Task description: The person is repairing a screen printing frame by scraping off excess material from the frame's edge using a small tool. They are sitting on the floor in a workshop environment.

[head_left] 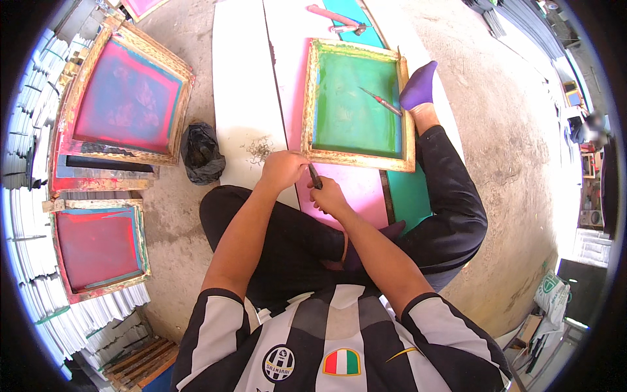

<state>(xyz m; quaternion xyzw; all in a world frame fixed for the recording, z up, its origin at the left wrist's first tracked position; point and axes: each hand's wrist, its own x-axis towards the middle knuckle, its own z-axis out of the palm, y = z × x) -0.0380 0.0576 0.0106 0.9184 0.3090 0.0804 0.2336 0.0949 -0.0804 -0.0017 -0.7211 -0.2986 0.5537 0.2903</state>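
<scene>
A wooden screen-printing frame (359,159) with green mesh (356,124) lies on the boards in front of me. My left hand (285,169) is closed at its near left corner, fingers against the wood. In my right hand (330,196) are dark pliers (315,176), their head tilted up toward that same corner, next to my left fingertips. The exact contact of their tip is hidden. A screwdriver (385,104) with a red handle rests across the right side of the mesh. Small dark bits, like pulled staples (259,149), are scattered left of the frame.
A hammer (336,19) lies beyond the frame. My foot in a purple sock (418,85) touches its right side. On the left are a black plastic bag (201,151), a large pink-blue screen (130,98), a smaller red one (96,245) and stacked white sheets (26,242).
</scene>
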